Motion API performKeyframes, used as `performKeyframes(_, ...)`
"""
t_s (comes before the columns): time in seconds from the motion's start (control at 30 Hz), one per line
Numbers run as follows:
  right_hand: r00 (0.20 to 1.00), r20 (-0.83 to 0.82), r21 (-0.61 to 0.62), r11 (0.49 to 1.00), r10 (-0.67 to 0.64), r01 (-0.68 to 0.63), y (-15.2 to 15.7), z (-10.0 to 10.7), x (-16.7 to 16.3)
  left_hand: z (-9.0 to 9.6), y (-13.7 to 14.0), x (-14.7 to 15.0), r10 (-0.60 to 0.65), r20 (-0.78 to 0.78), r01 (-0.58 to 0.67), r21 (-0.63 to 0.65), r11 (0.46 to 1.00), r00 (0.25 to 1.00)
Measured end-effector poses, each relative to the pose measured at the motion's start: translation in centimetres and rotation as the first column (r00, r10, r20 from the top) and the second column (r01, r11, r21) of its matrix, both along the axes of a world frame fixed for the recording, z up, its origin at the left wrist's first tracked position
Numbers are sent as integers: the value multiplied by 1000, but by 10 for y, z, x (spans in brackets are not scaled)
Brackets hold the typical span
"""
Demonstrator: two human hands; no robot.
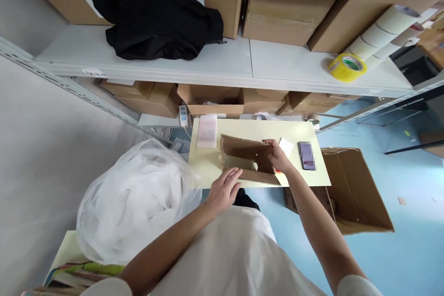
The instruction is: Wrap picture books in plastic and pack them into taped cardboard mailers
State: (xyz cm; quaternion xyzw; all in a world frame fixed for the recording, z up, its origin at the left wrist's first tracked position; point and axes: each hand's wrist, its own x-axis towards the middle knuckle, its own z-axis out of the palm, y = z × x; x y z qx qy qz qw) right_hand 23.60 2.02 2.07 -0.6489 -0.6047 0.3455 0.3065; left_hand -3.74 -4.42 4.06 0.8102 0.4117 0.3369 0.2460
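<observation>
A small brown cardboard box point(248, 148) stands on the pale yellow table point(204, 166), its open side facing up. A pale surface, the colour of the tabletop, shows through inside it. My right hand point(278, 157) grips the box's right wall, thumb and fingers closed over the cardboard. At the near left corner, my left hand point(225, 188) has its fingers stretched out and lightly apart, by the box's front edge; whether the fingertips touch it I cannot tell. Something small and red-orange shows beside the right hand, mostly hidden.
A stack of pinkish sheets point(207, 132) and a phone point(307, 156) lie on the table, with a white paper point(286, 146). A large bag of white material point(132, 203) bulges at left. An open carton point(360, 189) stands right. Above, a shelf point(277, 62) holds yellow tape point(348, 67).
</observation>
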Motion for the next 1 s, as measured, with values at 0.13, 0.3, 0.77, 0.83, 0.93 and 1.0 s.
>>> performKeyframes(0.13,997,-25,-5,997,78,-78,3,2,8,11,23,-8,209,35,-208,-28,978,977)
performKeyframes(0.3,994,-88,21,998,65,-63,10,-1,8,-6,57,-4,272,87,-241,-265,934,958)
performKeyframes(0.77,926,-50,119,923,374,-366,-50,1,54,-8,48,-27,-69,-13,64,-246,967,998)
performKeyframes(0.83,897,100,117,890,431,-441,-54,-4,57,-11,46,-36,-122,-153,85,-227,970,981)
performKeyframes(0.93,879,213,106,885,426,-454,-57,-8,53,-18,45,-38,-89,-263,32,-214,976,961)
performKeyframes(1.0,891,202,109,895,406,-432,-56,-9,49,-22,45,-33,-48,-217,4,-198,980,975)
